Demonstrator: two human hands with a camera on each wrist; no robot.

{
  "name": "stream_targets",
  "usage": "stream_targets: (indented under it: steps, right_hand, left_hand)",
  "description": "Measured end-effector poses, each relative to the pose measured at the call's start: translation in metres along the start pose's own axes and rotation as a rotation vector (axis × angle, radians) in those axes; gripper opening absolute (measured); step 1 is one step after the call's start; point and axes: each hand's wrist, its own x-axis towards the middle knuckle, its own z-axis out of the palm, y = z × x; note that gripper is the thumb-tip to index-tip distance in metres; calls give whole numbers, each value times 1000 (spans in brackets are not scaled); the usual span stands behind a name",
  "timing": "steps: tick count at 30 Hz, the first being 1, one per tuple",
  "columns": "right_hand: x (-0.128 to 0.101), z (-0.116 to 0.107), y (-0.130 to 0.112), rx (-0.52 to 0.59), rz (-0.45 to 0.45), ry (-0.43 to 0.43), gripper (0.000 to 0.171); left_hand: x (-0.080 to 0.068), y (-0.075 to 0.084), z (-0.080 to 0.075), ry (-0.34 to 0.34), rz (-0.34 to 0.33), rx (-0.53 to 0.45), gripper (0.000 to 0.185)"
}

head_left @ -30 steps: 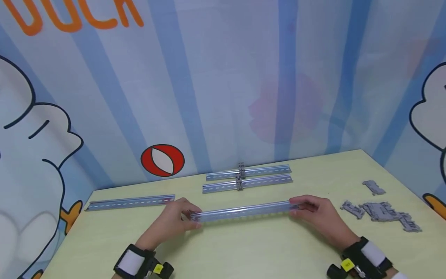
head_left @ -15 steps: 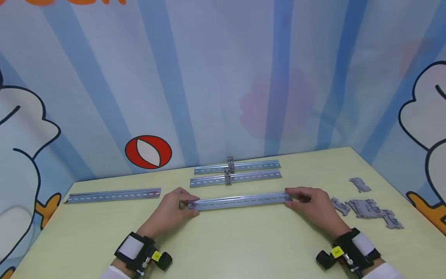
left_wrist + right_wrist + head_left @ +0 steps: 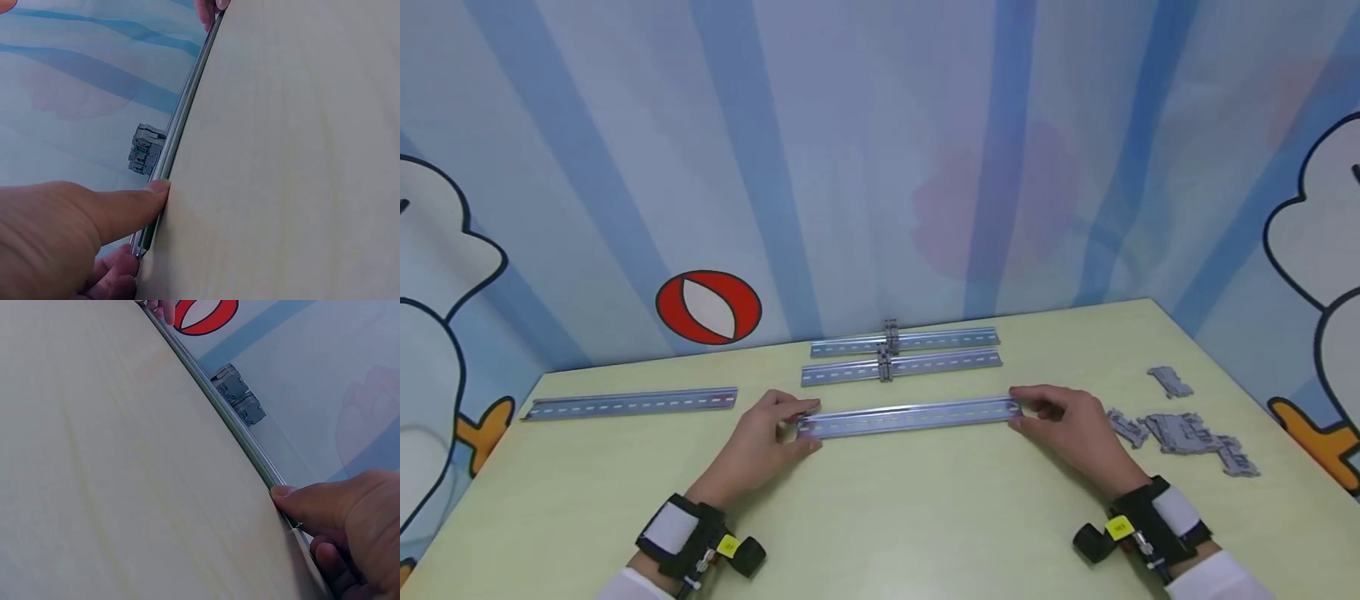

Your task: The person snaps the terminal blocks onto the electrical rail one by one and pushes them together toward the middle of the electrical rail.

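Observation:
A slotted metal DIN rail (image 3: 910,417) runs crosswise in front of me, low at the tabletop. My left hand (image 3: 767,437) holds its left end, thumb on the near edge and fingers at the far side. The other end is between the thumb and fingers of my right hand (image 3: 1067,425). In the left wrist view the left thumb (image 3: 147,200) presses against the rail's near edge. The right wrist view has the right thumb (image 3: 300,499) on that same edge, close to the end.
Behind stand two more rails, a nearer rail (image 3: 951,360) and a farther rail (image 3: 955,338), each with grey terminal blocks clipped near the middle. A bare rail (image 3: 625,403) lies at left. Loose grey terminal blocks (image 3: 1180,433) lie at right. A printed cloth backdrop rises behind the table (image 3: 925,517).
The rail has been lowered towards the table, with both hands still at its ends. The left fingers have spread a little around the rail's end. The head view has shifted.

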Motion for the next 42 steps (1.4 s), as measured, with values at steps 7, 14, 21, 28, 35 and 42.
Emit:
stream_targets:
  steps: [7,14,21,28,35,42]
  right_hand:
    - [-1,-2,3,48,-14,10,37]
    - [3,3,4,62,-28,8,32]
    - [8,1,-3,53,-53,-28,33]
    - [7,-52,-23,-196,2,-128,40]
    - [2,-107,-14,-504,147,-343,52]
    - [2,-113,-4,-483,177,-376,24]
  left_hand:
    - [-12,16,9,-23,49,216,86]
    - [-33,27,18,-209,167,414,99]
    - [-37,25,23,-242,151,518,117]
    - [-34,32,29,-265,141,499,126]
    - [-34,33,29,-268,152,478,124]
    - [-35,28,29,-249,159,466,123]
